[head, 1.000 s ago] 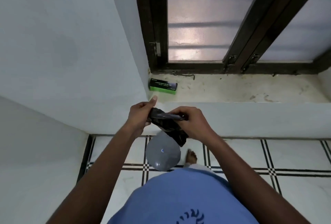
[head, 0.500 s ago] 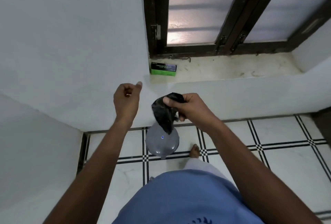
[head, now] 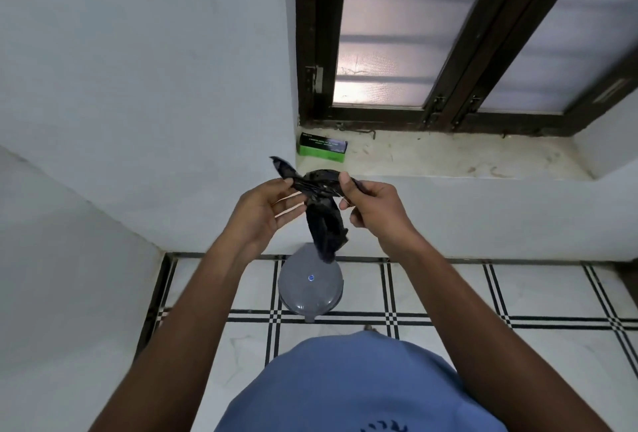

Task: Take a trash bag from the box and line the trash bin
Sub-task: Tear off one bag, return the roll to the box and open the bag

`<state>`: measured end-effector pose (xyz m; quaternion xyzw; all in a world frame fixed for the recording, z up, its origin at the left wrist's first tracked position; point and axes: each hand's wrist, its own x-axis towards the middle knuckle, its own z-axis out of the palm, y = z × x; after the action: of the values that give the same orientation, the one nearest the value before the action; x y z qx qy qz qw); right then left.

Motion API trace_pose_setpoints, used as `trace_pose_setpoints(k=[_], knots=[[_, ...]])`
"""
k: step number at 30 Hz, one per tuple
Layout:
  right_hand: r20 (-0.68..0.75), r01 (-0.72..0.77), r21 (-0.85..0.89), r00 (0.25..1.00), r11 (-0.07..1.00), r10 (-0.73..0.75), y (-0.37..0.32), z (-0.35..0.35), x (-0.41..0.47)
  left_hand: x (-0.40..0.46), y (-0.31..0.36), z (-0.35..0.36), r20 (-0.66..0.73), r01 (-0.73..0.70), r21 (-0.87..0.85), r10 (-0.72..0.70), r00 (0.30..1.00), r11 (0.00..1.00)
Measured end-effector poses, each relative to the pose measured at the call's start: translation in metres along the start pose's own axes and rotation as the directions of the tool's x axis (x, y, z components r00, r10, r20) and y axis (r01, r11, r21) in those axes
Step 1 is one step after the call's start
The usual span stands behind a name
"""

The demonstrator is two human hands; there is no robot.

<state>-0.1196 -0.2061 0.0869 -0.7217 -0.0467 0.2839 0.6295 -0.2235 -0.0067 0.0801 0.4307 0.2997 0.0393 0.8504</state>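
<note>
Both hands, left hand point(head: 262, 207) and right hand point(head: 374, 205), pinch the folded trash bag point(head: 322, 210) above the lidded bin point(head: 310, 288); unfolding is underway, and next its mouth needs finding.

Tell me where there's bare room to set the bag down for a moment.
The window sill lies bare right of the green box. Floor tiles right of the grey bin are open. The left corner by the bin is tight.
</note>
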Motion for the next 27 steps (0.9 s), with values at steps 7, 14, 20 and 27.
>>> trace_pose_setpoints(k=[7, 14, 20, 27], knots=[[-0.042, -0.010, 0.089, 0.999, 0.996, 0.014, 0.009, -0.026, -0.003, -0.007, -0.012, 0.026, -0.136, 0.019, 0.041, -0.013, 0.991, 0.999], [0.044, 0.054, 0.088, 0.997, 0.995, -0.058, 0.007, -0.042, -0.001, -0.013, -0.011, 0.048, -0.060, -0.416, 0.531, 0.522, 0.851, 0.738], [0.057, 0.024, 0.143, 0.998, 0.989, -0.032, 0.005, -0.044, -0.002, -0.025, -0.025, 0.067, 0.202, -0.243, 0.741, 0.137, 0.970, 0.626], [0.143, 0.067, 0.023, 0.987, 0.997, -0.070, 0.011, -0.048, -0.011, -0.030, -0.039, 0.067, -0.041, -0.166, 0.602, 0.238, 0.970, 0.781]])
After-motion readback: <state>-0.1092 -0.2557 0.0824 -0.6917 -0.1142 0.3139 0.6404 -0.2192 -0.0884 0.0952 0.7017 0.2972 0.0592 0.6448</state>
